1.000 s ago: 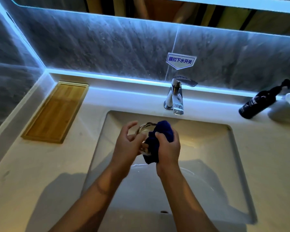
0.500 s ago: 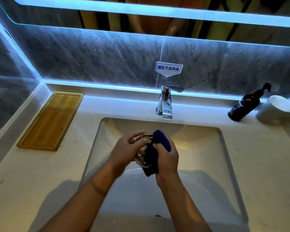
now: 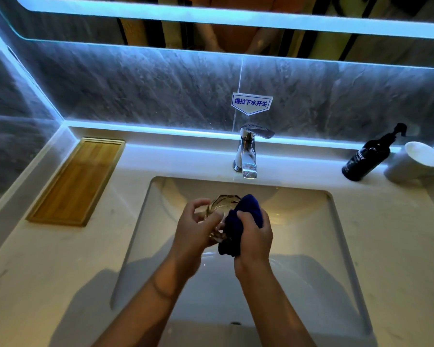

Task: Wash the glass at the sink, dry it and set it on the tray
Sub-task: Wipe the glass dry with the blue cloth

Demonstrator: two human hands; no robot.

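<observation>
The wooden tray (image 3: 75,182) lies at the far left of the worktop (image 3: 48,259), and nothing rests in it; the sink (image 3: 308,246) is set into the worktop to its right, its basin holding no standing water that I can make out, with the chrome tap (image 3: 248,152) behind it and no stream coming from the spout; over the basin my left hand (image 3: 193,231) has its grip clamped on the glass (image 3: 221,209), fingers curled round the faceted wall, mouth tipped away from me; my right hand (image 3: 254,237) has its grip closed on the dark blue cloth (image 3: 238,221), which is pressed against the right side of the glass; far right on the worktop stands a dark pump bottle (image 3: 368,159), and just beside it a white mug (image 3: 414,162) whose inside looks empty.
</observation>
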